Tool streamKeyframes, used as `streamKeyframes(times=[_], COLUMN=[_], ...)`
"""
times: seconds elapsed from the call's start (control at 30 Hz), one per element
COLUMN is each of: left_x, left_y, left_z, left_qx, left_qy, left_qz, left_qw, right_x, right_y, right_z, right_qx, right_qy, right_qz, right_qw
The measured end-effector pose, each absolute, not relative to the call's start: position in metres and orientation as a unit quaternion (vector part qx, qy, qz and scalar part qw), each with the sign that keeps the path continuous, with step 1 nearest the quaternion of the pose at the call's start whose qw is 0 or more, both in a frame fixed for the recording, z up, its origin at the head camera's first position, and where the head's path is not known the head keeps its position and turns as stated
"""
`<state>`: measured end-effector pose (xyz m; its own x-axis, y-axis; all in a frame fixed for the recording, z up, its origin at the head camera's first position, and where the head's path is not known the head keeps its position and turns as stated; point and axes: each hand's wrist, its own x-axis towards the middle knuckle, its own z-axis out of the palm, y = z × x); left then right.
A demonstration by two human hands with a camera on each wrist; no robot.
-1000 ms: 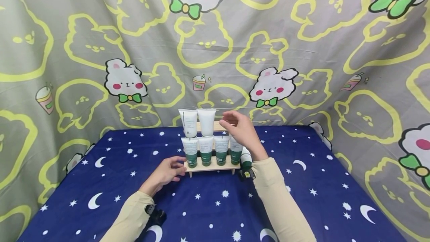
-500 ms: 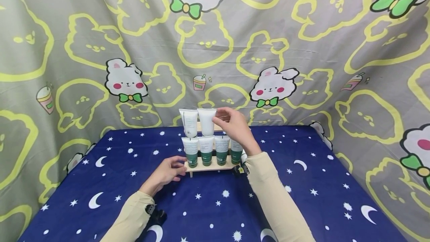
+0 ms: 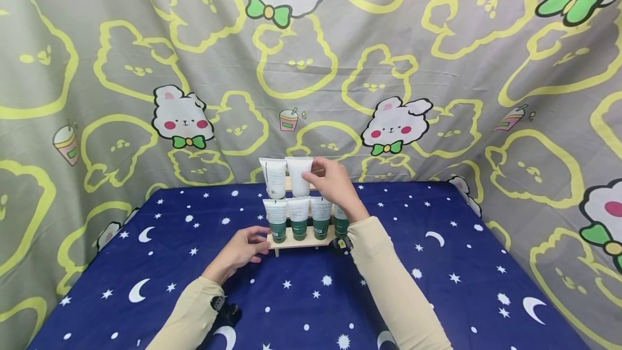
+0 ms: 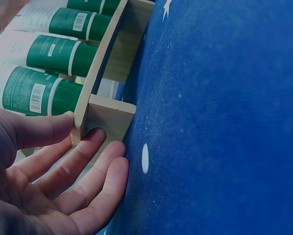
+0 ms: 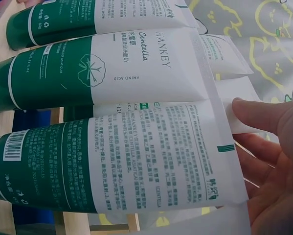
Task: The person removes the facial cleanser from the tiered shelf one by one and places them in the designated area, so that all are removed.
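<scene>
A small wooden tiered rack (image 3: 286,244) stands mid-table with white-and-green squeeze tubes upright on it. My left hand (image 3: 241,248) grips the left end of its front shelf. In the left wrist view the thumb lies on the shelf's edge (image 4: 82,110) and fingers curl below. My right hand (image 3: 335,183) pinches the upper part of the right-hand white tube (image 3: 297,174) on the back tier. Thumb and tube (image 5: 244,88) also show in the right wrist view. Beside it stands another white tube (image 3: 274,177). The lower parts of both back tubes are hidden by the front row.
Several front-row tubes (image 3: 298,219) stand close together in front of the right hand; the rightmost is partly covered by the wrist. A dark blue starry cloth (image 3: 291,312) covers the table. A patterned grey curtain (image 3: 218,69) hangs close behind the rack.
My right hand has moved left from beside the back tier and taken hold of the white tube. A tube right of the rack is now hidden behind the arm. My left hand stays put.
</scene>
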<state>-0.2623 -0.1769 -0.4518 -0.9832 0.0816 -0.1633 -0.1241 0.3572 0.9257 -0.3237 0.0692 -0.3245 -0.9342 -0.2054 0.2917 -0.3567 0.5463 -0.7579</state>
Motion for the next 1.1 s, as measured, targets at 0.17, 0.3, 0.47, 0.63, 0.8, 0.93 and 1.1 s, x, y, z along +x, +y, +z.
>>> streamKeyframes(times=[0.17, 0.3, 0.47, 0.63, 0.8, 0.93, 1.1], left_x=[-0.262, -0.261, -0.259, -0.261, -0.261, -0.262, -0.262], left_y=[-0.177, -0.176, -0.176, -0.176, -0.176, -0.176, -0.176], left_z=[-0.45, -0.45, -0.45, -0.45, -0.45, -0.451, -0.452], left_qx=[-0.017, -0.02, -0.017, -0.014, -0.012, -0.011, -0.01], left_qy=[0.822, 0.824, 0.823, 0.822, 0.82, 0.819, 0.821], left_qz=[0.561, 0.559, 0.561, 0.562, 0.566, 0.568, 0.565], left_qw=[0.092, 0.09, 0.09, 0.089, 0.089, 0.087, 0.087], right_x=[-0.323, -0.322, -0.321, -0.32, -0.318, -0.314, -0.31], right_y=[0.069, 0.069, 0.071, 0.079, 0.09, 0.1, 0.111], right_z=[-0.325, -0.326, -0.325, -0.317, -0.306, -0.298, -0.291], right_qx=[0.161, 0.158, 0.154, 0.156, 0.162, 0.166, 0.165], right_qy=[-0.873, -0.871, -0.873, -0.866, -0.853, -0.85, -0.844], right_qz=[0.452, 0.457, 0.452, 0.458, 0.474, 0.475, 0.479], right_qw=[0.086, 0.088, 0.101, 0.126, 0.145, 0.159, 0.176])
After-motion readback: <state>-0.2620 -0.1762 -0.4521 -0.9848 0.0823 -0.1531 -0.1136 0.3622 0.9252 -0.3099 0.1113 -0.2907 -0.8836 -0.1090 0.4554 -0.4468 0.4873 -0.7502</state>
